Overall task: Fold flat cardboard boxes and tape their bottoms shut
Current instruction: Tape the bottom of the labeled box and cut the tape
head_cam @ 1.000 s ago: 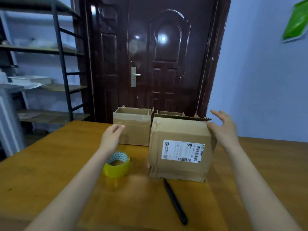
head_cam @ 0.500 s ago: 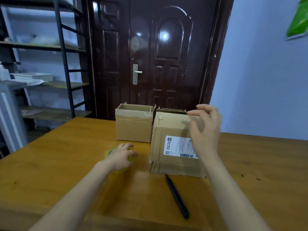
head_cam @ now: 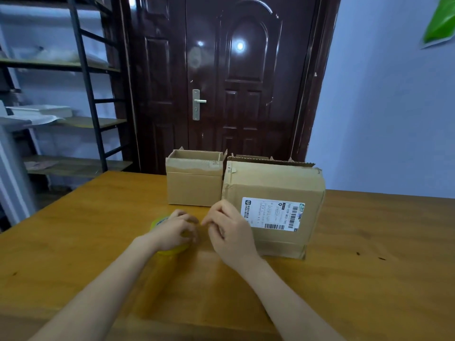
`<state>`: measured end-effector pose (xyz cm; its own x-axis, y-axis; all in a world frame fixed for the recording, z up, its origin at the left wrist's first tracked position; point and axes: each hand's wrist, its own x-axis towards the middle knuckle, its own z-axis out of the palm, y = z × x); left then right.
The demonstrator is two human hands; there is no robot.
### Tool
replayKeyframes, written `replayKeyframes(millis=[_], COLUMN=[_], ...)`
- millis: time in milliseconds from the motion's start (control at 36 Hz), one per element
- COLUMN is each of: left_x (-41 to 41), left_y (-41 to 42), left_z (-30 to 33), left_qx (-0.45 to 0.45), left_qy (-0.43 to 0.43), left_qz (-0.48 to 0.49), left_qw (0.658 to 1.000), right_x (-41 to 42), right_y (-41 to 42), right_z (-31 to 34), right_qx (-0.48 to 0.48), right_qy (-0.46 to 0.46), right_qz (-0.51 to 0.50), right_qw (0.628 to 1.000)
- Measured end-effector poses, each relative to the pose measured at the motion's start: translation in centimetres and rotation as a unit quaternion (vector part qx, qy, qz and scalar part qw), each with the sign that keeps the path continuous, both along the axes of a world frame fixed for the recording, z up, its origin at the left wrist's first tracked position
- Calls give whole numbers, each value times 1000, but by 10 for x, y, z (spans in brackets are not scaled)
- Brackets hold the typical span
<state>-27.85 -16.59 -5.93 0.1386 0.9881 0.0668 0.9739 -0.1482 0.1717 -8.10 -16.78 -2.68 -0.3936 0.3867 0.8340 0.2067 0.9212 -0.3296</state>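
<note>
Labelled box (head_cam: 273, 207) upright, top apparently open, beside smaller box (head_cam: 194, 183).

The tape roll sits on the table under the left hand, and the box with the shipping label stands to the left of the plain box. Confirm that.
Not quite. In the head view the tape roll is under the left hand on the table, but the box with the shipping label stands to the right of the plain box.

— Where does the view sit?
— One camera only, on my head, facing forward and down across the wooden table (head_cam: 73, 242) toward the dark door (head_cam: 234, 82).
— How near?
— Close: the table's near edge and both my forearms fill the lower frame; the door stands beyond its far edge.
</note>
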Motion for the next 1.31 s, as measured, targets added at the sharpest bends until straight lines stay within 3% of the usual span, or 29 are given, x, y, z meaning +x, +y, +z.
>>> replayKeyframes(millis=[139,222,333,444,472,611,694,917,1306], left_x=[-11,-19,-27,-22,-21,-18,-11,-16,-42], left_y=[-7,-17,-33,-43,-45,-48,-49,-65,-77], left_z=[5,12,20,18,17,24,37,61,103], left_qx=[28,71,112,149,153,196,221,218,171], left_qy=[-153,-280,-480,-681,-707,-768,-785,-788,-648], left_qz=[18,35,81,117,110,57,33,-44,9], left_qw=[988,957,866,707,681,607,578,575,742], right_x=[-8,-12,-23,-44,-51,-77,-87,-88,-61], right_y=[-1,-3,-5,-7,-8,-12,-18,-25,-23], right_z=[-16,-21,-21,-13,-10,0,8,28,56], right_qx=[-50,-83,-147,-238,-256,-299,-290,-238,-130], right_qy=[-29,-42,-80,-128,-133,-164,-167,-121,-205], right_qz=[6,13,18,16,18,34,46,104,97], right_qw=[998,996,986,963,957,939,941,958,965])
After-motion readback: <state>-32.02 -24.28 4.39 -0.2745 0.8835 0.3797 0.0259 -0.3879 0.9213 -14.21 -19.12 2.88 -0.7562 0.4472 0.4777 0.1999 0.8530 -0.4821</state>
